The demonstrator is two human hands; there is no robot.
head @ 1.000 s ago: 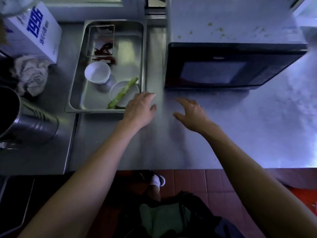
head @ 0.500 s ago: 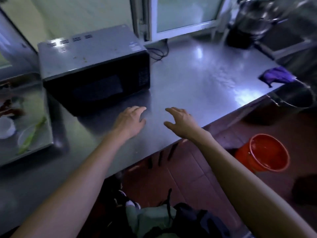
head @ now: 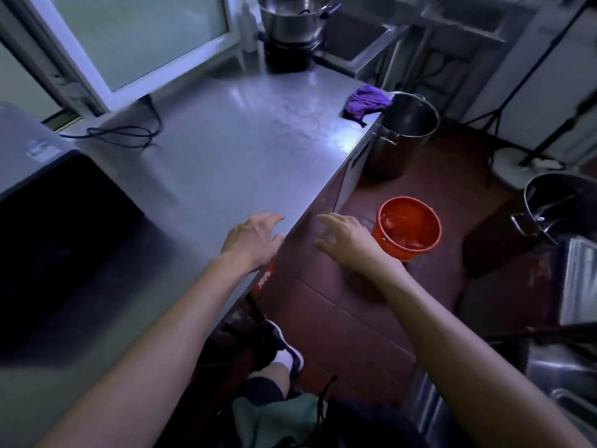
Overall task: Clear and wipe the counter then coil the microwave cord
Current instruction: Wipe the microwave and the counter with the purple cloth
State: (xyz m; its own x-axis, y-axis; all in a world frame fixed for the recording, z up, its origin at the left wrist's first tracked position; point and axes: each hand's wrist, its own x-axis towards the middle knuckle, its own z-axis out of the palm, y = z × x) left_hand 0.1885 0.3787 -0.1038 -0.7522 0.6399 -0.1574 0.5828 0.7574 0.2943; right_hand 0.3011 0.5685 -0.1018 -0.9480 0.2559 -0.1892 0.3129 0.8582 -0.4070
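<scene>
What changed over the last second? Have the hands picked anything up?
The view swung right, away from the tray: the purple cloth, cord and orange bucket came into sight. The right hand now hangs past the counter edge. Both hands, left hand included, remain open and empty.

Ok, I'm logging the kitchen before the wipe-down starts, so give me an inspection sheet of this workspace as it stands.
Surface: steel counter, bare and shiny across the middle.
Job's things: microwave at the left; purple cloth crumpled at the counter's far right corner.
Clutter: lidded steel pot at the far end.
Hands: left hand open, over the counter's front edge; right hand open, past the edge above the floor; neither holds anything.
Cables: dark microwave cord lies loose and uncoiled behind the microwave, running up toward the window.
Surroundings: tall steel stockpot and red bucket on the floor; window behind.
</scene>
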